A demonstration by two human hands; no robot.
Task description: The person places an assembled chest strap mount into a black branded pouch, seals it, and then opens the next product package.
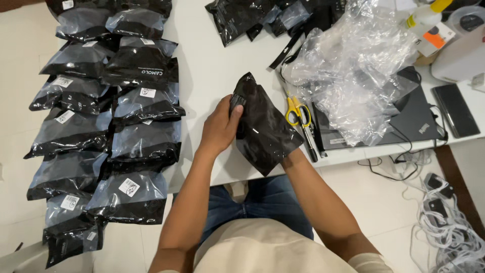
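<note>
Black pouch [262, 129] gripped by left hand [220, 127], contents hidden.

A single head-worn camera looks steeply down, close over the white table [212, 76] edge and the person's lap.

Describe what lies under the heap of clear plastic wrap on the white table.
A dark laptop shows beneath the clear plastic wrap, with its right part uncovered. Black cables run under the wrap's left edge. Anything else beneath is hidden by the crumpled folds.
</note>
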